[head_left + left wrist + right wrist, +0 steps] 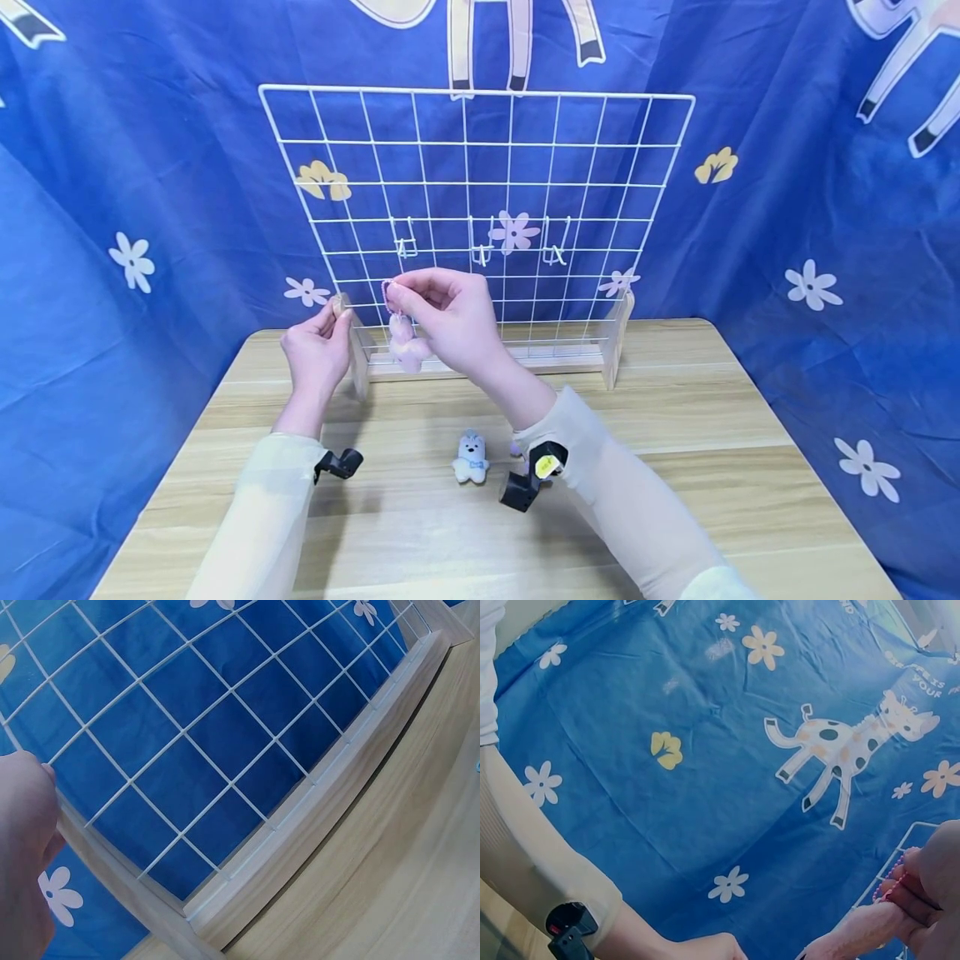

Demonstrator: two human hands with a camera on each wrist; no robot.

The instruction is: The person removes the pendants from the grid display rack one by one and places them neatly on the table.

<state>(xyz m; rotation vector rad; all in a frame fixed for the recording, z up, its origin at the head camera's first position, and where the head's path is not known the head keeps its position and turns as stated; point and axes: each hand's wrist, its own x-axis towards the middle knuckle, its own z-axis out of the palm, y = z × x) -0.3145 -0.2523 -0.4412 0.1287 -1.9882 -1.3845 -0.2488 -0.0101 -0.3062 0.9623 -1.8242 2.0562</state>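
Observation:
My right hand (pixel 459 321) pinches the pink bead chain (pixel 891 883) of a small pink plush keychain (pixel 407 343). The plush dangles below the fingertips, in front of the left part of a white wire grid rack (pixel 465 182). At the rack's left side, my left hand (pixel 318 354) grips the top of the wooden side support (pixel 358 354) between thumb and fingers. Three white hooks hang on the grid: a left hook (pixel 406 247), a middle hook (pixel 482 252) and a right hook (pixel 555 252), all bare.
On the wooden table (pixel 660 467) lies a white plush keychain (pixel 470 458) with a blue bow. Something purple (pixel 516 448) shows partly behind my right wrist. The rack stands in a wooden base (pixel 300 844) near the table's back edge, before a blue patterned curtain (pixel 780 208).

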